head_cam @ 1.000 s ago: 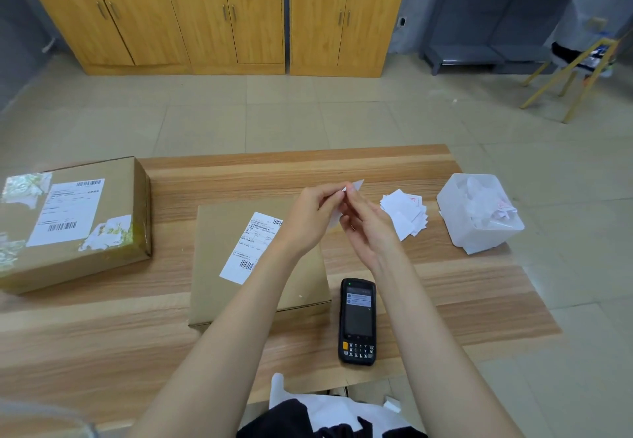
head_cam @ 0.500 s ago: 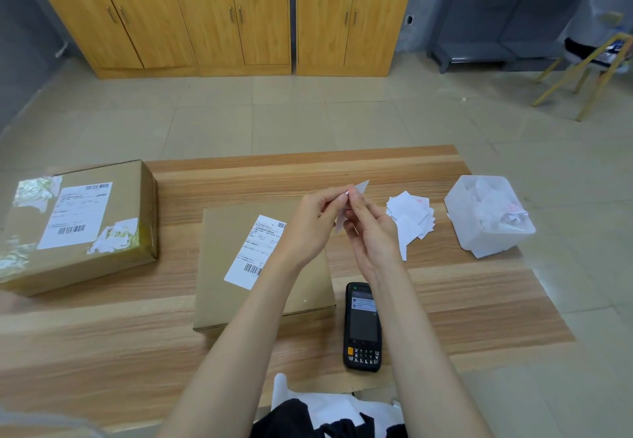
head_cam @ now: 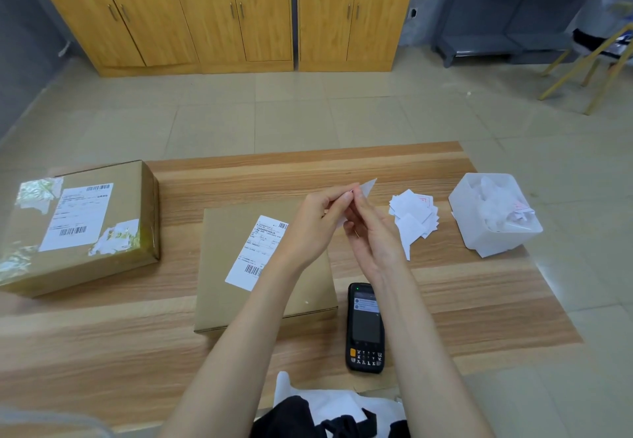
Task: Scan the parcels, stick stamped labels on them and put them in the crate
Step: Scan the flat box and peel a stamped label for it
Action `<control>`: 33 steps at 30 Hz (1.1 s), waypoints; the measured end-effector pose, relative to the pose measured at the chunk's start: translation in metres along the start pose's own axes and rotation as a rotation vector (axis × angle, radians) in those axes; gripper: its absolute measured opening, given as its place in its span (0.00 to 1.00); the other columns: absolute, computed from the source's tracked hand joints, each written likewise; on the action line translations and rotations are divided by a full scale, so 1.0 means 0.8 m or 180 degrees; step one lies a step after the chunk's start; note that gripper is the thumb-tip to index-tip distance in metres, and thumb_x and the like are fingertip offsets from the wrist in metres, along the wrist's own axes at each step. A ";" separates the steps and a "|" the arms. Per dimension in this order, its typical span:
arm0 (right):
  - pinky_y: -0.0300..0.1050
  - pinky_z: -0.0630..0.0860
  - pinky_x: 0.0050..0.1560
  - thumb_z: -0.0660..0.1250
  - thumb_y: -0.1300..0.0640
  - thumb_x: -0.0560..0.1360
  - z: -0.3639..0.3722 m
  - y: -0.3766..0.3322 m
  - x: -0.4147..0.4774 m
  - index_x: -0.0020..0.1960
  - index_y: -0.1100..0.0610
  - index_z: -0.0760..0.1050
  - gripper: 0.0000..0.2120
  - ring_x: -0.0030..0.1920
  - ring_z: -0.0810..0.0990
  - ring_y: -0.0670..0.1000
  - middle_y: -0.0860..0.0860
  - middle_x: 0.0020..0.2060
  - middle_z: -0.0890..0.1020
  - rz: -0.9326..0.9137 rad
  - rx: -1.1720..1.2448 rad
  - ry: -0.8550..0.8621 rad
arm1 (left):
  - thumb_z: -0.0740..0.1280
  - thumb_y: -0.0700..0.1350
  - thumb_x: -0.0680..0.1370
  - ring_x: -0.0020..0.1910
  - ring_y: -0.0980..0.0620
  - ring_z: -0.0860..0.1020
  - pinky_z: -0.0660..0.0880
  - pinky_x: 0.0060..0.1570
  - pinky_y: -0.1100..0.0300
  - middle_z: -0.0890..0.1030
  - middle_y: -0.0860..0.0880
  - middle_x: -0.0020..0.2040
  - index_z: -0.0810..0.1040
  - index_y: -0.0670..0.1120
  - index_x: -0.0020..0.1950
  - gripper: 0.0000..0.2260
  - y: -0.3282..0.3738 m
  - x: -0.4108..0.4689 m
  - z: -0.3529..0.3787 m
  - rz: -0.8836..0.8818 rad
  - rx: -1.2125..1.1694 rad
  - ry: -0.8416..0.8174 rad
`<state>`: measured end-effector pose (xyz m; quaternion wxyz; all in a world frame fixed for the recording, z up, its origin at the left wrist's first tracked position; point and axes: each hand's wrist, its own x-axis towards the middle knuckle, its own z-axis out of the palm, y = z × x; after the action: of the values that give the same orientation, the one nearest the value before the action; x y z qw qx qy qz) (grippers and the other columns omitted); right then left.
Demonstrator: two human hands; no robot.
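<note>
A flat brown parcel [head_cam: 219, 266] with a white shipping label lies in the middle of the wooden table [head_cam: 479, 300]. Above its right edge my left hand [head_cam: 315, 221] and my right hand [head_cam: 373, 235] together pinch one small white label [head_cam: 369, 186] at their fingertips. A pile of white stamped labels [head_cam: 414, 215] lies just right of the hands. The black handheld scanner [head_cam: 365, 328] rests screen-up near the table's front edge, under my right forearm. A thicker taped parcel [head_cam: 78, 225] sits at the left end of the table.
A translucent white plastic bin [head_cam: 479, 235] with crumpled paper stands at the table's right end. Wooden cabinets [head_cam: 233, 16] line the far wall across a tiled floor. A yellow wooden frame [head_cam: 592, 64] stands at the back right.
Both hands have stayed together on the small label, fingers shifting slightly. The whole scene shifts a little in the frame with my head.
</note>
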<state>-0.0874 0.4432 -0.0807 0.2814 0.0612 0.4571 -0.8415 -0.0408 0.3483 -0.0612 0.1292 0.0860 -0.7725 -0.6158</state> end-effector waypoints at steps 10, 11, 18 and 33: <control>0.31 0.74 0.36 0.70 0.57 0.74 0.006 -0.006 -0.004 0.43 0.55 0.82 0.04 0.40 0.81 0.42 0.47 0.38 0.84 -0.0124 -0.0211 0.0077 | 0.59 0.43 0.82 0.46 0.69 0.76 0.71 0.46 0.70 0.81 0.64 0.44 0.77 0.60 0.55 0.13 0.004 -0.003 -0.005 0.0054 0.0114 0.0034; 0.31 0.74 0.37 0.69 0.57 0.74 0.006 -0.006 -0.004 0.43 0.55 0.83 0.04 0.40 0.81 0.42 0.47 0.37 0.83 -0.0156 -0.0245 0.0093 | 0.59 0.44 0.82 0.46 0.70 0.76 0.71 0.47 0.70 0.81 0.64 0.45 0.77 0.61 0.54 0.13 0.004 -0.003 -0.005 0.0035 0.0136 0.0036; 0.36 0.75 0.46 0.70 0.57 0.74 0.007 -0.009 -0.004 0.46 0.55 0.83 0.04 0.48 0.81 0.47 0.51 0.42 0.83 -0.0482 -0.0681 0.0221 | 0.58 0.45 0.82 0.49 0.63 0.79 0.75 0.54 0.58 0.82 0.63 0.43 0.79 0.62 0.51 0.13 0.008 -0.004 -0.005 0.0032 0.0071 0.0077; 0.40 0.75 0.49 0.70 0.58 0.74 0.014 -0.021 -0.005 0.48 0.56 0.82 0.05 0.47 0.81 0.48 0.50 0.41 0.83 -0.0424 -0.0758 0.0119 | 0.58 0.43 0.82 0.59 0.51 0.78 0.75 0.59 0.46 0.82 0.49 0.57 0.79 0.47 0.60 0.12 0.013 -0.002 -0.006 -0.0146 -0.0338 0.0242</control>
<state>-0.0909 0.4433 -0.0607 0.2217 0.0126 0.5620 -0.7968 -0.0376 0.3468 -0.0501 0.1487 0.1201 -0.7310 -0.6550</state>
